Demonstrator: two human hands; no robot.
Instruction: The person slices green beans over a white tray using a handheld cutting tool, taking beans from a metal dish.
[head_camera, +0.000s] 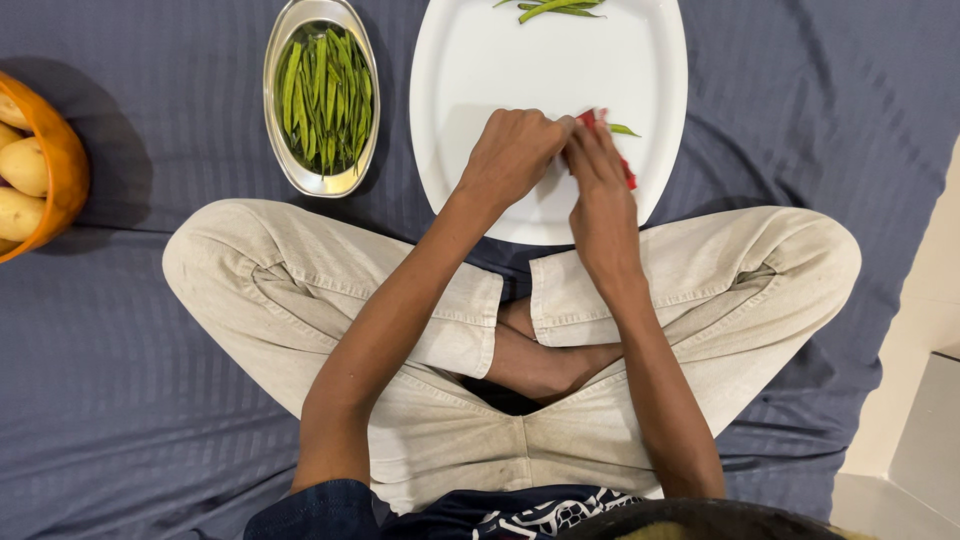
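Blue cloth (120, 400) fills frame, free at lower left | white oval tray (470, 70) upper centre, mostly bare, near rim over knees | steel dish (290, 175) of green beans upper left | orange bowl (65, 150) at left edge | left hand (512, 152) and right hand (598, 165) together over tray, right closed on red tool (628, 175), pinching bean (622, 129).

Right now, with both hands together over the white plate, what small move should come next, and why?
Probably press the red-handled tool in the right hand through the green bean, steadied by the left hand. The bean's tip sticks out past the fingers over the white plate, and a few pieces already lie at its far edge.
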